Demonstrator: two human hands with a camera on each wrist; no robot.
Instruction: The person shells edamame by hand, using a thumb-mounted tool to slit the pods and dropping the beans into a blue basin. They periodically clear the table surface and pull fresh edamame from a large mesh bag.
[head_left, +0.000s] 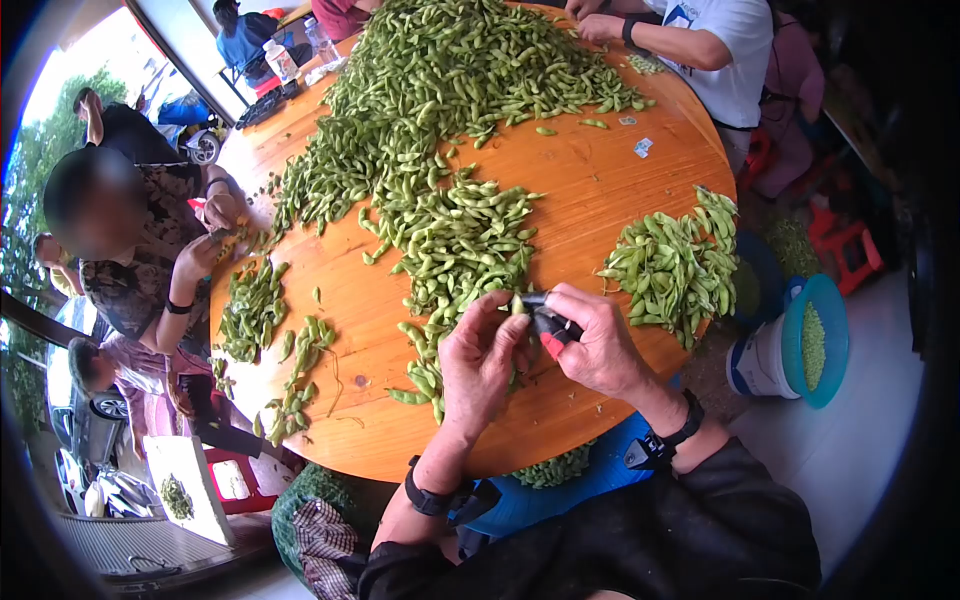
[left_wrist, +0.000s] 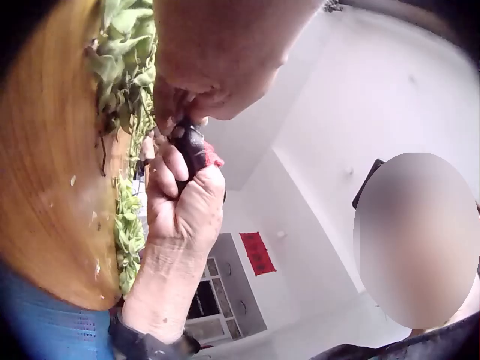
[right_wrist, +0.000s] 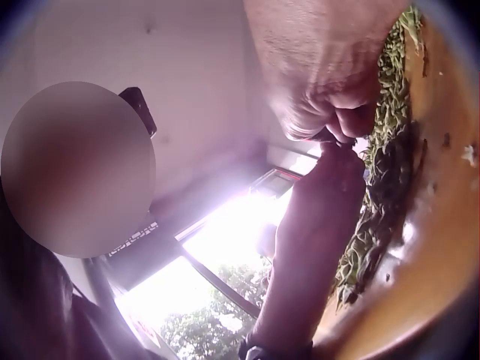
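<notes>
In the head view the left hand (head_left: 480, 360) pinches a green pod (head_left: 518, 305) between thumb and fingers. Close beside it, the right hand (head_left: 605, 345) grips a black tool with a red part (head_left: 552, 345), its tip at the pod. The left wrist view shows the right hand (left_wrist: 184, 202) curled round the black and red tool (left_wrist: 196, 146), the left hand (left_wrist: 217, 60) above it. In the right wrist view both hands meet, the right hand (right_wrist: 322, 67) above the left hand (right_wrist: 319, 217); the pod is hidden there.
A large heap of pods (head_left: 440, 90) covers the far part of the round wooden table (head_left: 570, 170). A smaller pile (head_left: 675, 265) lies at the right. Below the edge is a blue tub (head_left: 620, 445); a teal basin (head_left: 828, 340) stands right. Other people sit around the table.
</notes>
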